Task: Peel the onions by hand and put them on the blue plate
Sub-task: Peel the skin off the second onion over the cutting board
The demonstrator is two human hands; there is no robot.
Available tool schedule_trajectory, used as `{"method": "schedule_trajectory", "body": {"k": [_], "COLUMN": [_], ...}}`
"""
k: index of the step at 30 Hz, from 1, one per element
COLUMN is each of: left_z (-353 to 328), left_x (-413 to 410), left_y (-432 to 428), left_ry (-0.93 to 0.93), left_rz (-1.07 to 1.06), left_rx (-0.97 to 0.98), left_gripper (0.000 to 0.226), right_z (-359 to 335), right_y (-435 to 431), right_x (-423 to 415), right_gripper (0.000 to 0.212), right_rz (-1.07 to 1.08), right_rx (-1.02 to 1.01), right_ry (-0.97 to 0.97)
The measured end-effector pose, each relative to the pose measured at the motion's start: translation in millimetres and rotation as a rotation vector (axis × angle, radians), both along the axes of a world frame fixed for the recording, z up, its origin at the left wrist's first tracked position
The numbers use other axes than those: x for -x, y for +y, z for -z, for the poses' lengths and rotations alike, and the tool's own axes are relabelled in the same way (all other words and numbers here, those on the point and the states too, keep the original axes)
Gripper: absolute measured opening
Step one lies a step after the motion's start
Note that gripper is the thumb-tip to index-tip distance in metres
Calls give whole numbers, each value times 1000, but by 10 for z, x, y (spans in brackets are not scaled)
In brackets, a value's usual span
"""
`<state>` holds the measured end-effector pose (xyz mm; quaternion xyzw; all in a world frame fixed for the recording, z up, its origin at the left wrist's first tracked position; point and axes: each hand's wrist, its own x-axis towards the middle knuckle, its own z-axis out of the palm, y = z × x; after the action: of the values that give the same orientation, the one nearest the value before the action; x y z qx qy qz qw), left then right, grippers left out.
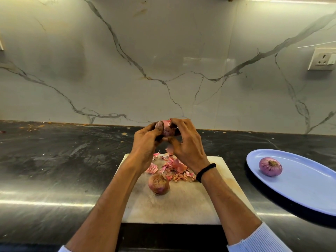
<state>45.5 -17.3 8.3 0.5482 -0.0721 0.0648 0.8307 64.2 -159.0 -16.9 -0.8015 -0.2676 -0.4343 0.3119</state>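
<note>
A: Surface and room? A dark, scuffed bench (54, 157) is being backed by a grey-veined marble wall (163, 51); a pale cutting board (174, 202) is lying at centre, and a wall socket (321, 59) is being seen at right.

B: Counts? Three onions: one onion (168, 130) is being gripped above the board between the left hand (145, 142) and the right hand (187, 144), both closed around it; one unpeeled onion (158, 184) is resting on the board beside a heap of peelings (171, 166); one peeled onion (270, 166) is lying on the single blue plate (300, 188). A black wristband (205, 172) is being worn on the right wrist.

A: Writing? None is being made out.
</note>
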Motion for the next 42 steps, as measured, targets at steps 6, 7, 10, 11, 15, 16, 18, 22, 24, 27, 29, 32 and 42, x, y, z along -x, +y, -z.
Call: {"method": "schedule_trajectory", "body": {"k": [6,7,10,11,15,16,18,22,24,27,29,32,42], "left_z": [-2,-4,-15,-21,-21,-21,-23,-12,-5,1,9,40,0], "left_x": [27,27,32,37,37,39,42,26,12,10,2,-30,-14], "left_y": [-17,-14,8,16,26,22,19,13,13,4,2,2,26], "left_ry": [11,16,20,14,-9,-14,-19,-23,-24,-22,-20,-18,-50], "left_rz": [-3,-7,2,7,15,16,20,29,31,35,27,3,-32], "left_rx": [-19,-19,-14,-7,14,16,27,42,36,40,39,22,82], "left_gripper": [21,20,22,23,19,18,18,21,22,21,22,30,17], "right_z": [10,9,-16,-23,12,25,36,32,28,31,40,45,13], "right_y": [-3,-5,-26,-25,19,27,32,17,17,16,15,5,35], "right_x": [-23,-29,-13,-3,-15,-32,-50,-34,-20,-32,-44,-62,-19], "right_gripper": [30,21,17,18,36,39,41,45,44,43,45,45,25], "right_rz": [14,33,46,24,-22,-12,-1,3,15,39,47,56,5], "right_rx": [5,-4,-58,-66,-31,-19,-24,-54,-52,-31,-15,-3,-102], "right_ry": [-18,-46,-81,-72,8,12,9,6,6,-3,-5,7,-28]}}
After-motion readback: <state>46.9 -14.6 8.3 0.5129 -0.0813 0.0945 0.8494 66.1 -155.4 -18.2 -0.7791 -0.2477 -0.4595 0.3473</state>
